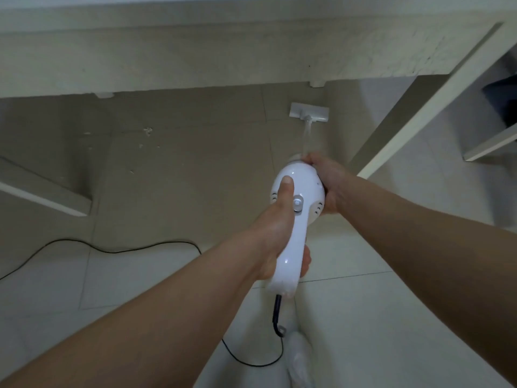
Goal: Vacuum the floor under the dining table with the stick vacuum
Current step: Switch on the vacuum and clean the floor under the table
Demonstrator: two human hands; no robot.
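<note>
So the vacuum is gripped with both hands here. The left hand is wrapped round the white handle, fingers curled underneath with only the tips peeking out on the far side. The thumb is laid flat along the top, and the grey button sits just right of it.

The right hand is cupped against the right side of the round body, fingers curled round its front end where the tube comes out. Whether those fingers are spread or pressed together can't be told, since they're mostly hidden.

Ahead of the right fingertips the tube runs down to the head, which is set flat on the floor just under the table edge. Well left of both sets of fingers, a few crumbs are scattered. A black cord comes out of the handle end behind the left fingers and is looped off across the floor to the left. A leg is seen slanting down just right of the right hand.
</note>
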